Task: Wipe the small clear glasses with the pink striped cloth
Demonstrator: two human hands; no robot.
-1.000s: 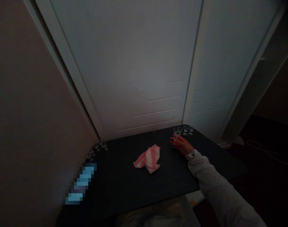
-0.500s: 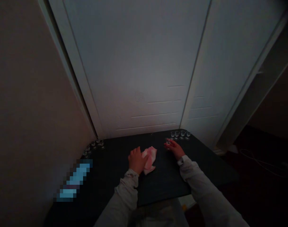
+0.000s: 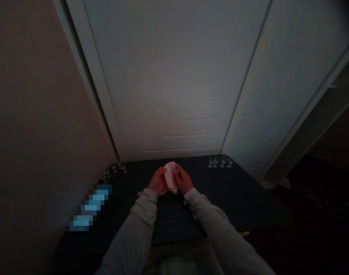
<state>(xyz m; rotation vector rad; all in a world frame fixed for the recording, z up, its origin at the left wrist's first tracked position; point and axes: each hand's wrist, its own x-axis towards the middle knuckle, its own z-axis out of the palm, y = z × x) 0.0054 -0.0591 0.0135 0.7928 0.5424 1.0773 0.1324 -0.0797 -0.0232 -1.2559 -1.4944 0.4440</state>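
Observation:
My left hand (image 3: pixel 158 181) is closed on a pink cloth (image 3: pixel 170 176), which is lifted in front of me over the dark table. Against the cloth's right side, my right hand (image 3: pixel 184 178) closes around a small stemmed glass (image 3: pixel 176 168). Only a bit of the glass shows between the fingers and the cloth. To the right, several small stemmed glasses (image 3: pixel 221 162) stand upright in a group at the table's back corner. More small glasses (image 3: pixel 114 168) are grouped at the back left.
The black table (image 3: pixel 234 198) reaches back to white panelled doors (image 3: pixel 174 76). A pixelated bright blue patch (image 3: pixel 91 208) covers something at the table's left edge, beside the wall (image 3: pixel 42 133). A pale cable (image 3: pixel 314 198) lies on the floor at right.
My right hand has moved left with the glass from near the right group to the cloth. My left hand has raised the cloth off the table, and the two hands now meet.

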